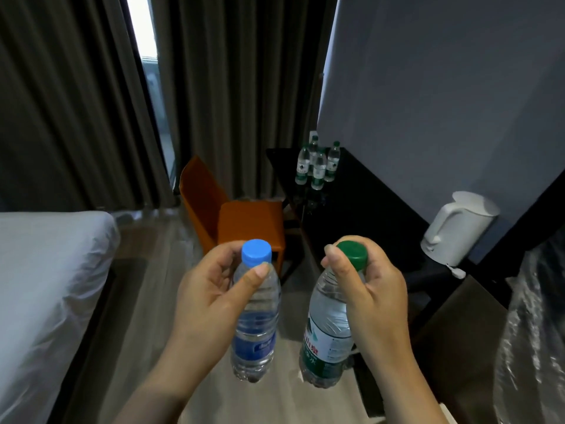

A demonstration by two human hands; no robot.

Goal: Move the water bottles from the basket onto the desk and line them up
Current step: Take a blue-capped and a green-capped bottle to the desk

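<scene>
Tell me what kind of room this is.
Probably a hotel room: a bed with white sheets, a dark desk holding bottled water and a white kettle, and full-length curtains behind an orange chair.

Black desk (pixel 360 209) with four green-capped bottles (pixel 318 163), white kettle (pixel 458 228).

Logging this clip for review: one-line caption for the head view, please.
Left hand holds a blue-capped bottle, right hand a green-capped bottle; four bottles already stand on the dark desk.
</scene>
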